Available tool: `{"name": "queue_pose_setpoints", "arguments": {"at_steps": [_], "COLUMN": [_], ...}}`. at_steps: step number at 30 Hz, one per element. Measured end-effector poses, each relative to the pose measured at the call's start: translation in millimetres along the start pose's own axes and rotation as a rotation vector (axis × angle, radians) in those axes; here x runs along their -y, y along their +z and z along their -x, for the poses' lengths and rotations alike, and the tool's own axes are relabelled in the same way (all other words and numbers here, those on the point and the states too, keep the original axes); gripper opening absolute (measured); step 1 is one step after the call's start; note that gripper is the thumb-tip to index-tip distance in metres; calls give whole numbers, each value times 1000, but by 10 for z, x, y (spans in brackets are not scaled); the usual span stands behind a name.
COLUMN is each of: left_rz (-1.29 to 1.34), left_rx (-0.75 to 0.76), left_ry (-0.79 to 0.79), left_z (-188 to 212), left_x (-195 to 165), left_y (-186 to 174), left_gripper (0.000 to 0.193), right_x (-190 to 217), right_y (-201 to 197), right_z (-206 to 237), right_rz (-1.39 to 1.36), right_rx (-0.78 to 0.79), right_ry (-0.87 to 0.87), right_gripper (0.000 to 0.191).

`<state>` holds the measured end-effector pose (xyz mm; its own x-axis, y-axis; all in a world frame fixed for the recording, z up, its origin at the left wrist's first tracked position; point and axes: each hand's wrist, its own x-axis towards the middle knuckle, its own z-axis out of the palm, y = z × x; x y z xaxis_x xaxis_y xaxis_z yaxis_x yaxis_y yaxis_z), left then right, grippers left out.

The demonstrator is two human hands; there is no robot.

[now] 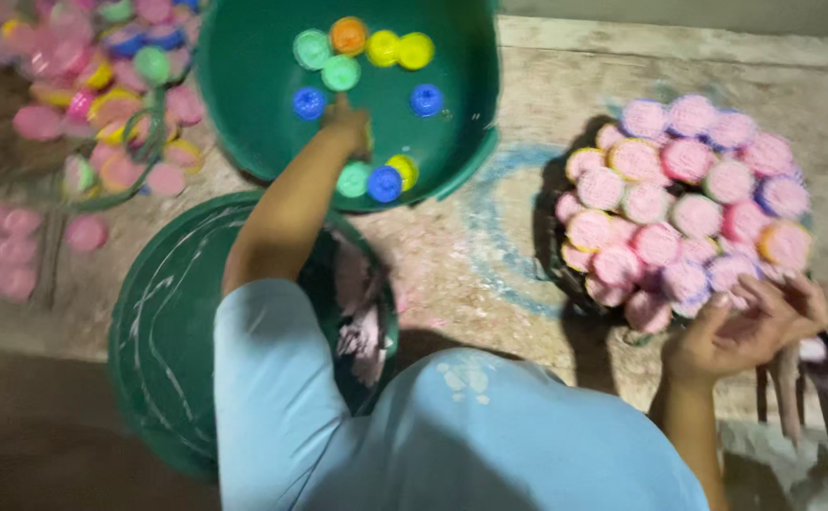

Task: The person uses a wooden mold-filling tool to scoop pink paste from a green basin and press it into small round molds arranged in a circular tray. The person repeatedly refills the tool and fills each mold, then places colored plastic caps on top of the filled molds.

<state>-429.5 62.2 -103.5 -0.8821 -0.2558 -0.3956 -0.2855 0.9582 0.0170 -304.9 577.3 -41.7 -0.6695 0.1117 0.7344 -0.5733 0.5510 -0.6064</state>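
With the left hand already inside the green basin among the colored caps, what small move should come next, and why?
Probably close the left hand on one cap, likely the light green cap beside it. The hand reaches into the green basin, while the right hand rests at the edge of the tray of pink filled caps.

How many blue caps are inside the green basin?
3 blue caps in the green basin: one at left, one at right, one near the front rim. The left hand may hide others.
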Motion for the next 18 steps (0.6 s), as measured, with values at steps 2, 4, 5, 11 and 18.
{"name": "queue_pose_setpoints", "arguments": {"at_steps": [2, 4, 5, 11, 18], "left_rz": [-32, -64, -7, 495, 354], "left_rx": [14, 38, 41, -427, -139], "left_ry": [60, 115, 139, 474, 913], "left_z": [-30, -8, 13, 456, 1634], "left_x": [-41, -45, -22, -538, -2428], "left_y": [96, 70, 45, -505, -223], "left_gripper": [90, 91, 88, 79, 101], "right_x": [-16, -20, -15, 46, -130], "right_y": [-94, -197, -241, -281, 68], "right_z": [29, 52, 60, 73, -221], "right_rz": [18, -13, -19, -167, -506], "right_rx": [-30, -55, -66, 112, 625], "right_ry": [10, 48, 57, 164, 432], "right_gripper": [28, 25, 23, 19, 29]}}
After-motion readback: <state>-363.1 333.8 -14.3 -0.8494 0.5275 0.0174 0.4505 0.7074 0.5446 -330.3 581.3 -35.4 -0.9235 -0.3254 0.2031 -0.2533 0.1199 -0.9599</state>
